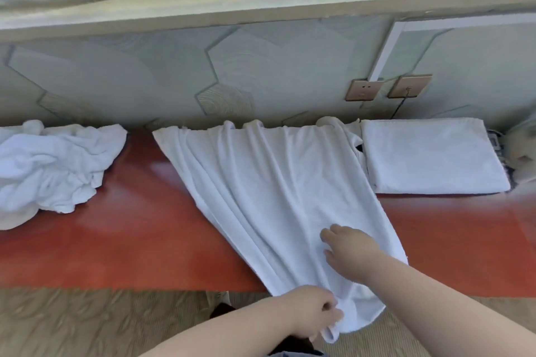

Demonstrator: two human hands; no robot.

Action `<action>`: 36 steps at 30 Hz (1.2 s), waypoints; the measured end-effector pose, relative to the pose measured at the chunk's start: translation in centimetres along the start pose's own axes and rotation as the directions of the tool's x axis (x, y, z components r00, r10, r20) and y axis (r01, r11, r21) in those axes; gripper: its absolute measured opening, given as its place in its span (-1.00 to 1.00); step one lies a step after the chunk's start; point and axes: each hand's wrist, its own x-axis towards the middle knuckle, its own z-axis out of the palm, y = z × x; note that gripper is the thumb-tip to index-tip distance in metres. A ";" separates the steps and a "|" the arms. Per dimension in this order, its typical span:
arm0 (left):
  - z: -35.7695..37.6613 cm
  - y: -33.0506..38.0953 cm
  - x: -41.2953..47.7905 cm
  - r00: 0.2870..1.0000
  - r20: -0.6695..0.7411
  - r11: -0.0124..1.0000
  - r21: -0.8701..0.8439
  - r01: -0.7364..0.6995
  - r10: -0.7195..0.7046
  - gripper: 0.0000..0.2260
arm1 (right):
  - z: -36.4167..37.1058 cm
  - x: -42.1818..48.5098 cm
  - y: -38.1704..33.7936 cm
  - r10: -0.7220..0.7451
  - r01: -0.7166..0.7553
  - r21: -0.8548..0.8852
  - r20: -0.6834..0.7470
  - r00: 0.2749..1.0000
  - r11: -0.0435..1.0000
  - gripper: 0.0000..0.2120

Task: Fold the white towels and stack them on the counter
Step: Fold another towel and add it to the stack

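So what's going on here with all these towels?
A person is folding towels bare-handed. The left grip pinches the near corner of the spread towel, which hangs off the red counter, while the right grip rests on it. One folded towel lies to the right, a crumpled pile to the left.

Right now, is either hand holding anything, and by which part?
Left hand pinches the spread towel by its near hanging corner; right hand rests on it.

Matt terry-cloth towel (pixel 269 182) on glossy red counter (pixel 130 226).
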 end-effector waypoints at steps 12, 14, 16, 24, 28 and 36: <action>-18.5 -14.7 -5.9 0.592 -0.705 0.796 0.064 0.602 -0.391 -0.30 | -1.0 8.2 -9.7 -0.010 0.003 -0.102 -0.064 0.998 0.995 -0.24; -19.8 -17.4 -6.0 0.598 -0.687 0.795 0.048 0.605 -0.414 -0.30 | 0.0 9.1 -10.9 -0.010 0.009 -0.162 -0.005 1.000 0.987 -0.43; -21.2 -18.7 -5.5 0.522 -0.761 0.811 -0.008 0.586 -0.385 -0.40 | 0.9 9.1 -11.5 -0.042 0.029 -0.134 -0.099 0.994 0.991 -0.66; -30.7 -21.7 -4.0 0.422 -0.785 0.802 -0.151 0.578 -0.452 -0.45 | 3.0 6.8 -11.6 -0.011 -0.041 -0.134 -0.369 0.929 0.990 -0.72; -33.5 -22.7 -3.6 0.495 -0.764 0.885 -0.210 0.416 -0.414 -0.65 | 2.8 7.3 -13.6 0.206 -0.243 -0.072 -0.333 0.920 0.967 -0.76; -27.5 -23.7 -9.5 0.614 -0.700 0.906 -0.113 0.409 -0.364 -0.74 | -2.1 15.2 -20.5 0.178 -0.147 0.108 -0.386 0.905 0.983 -0.61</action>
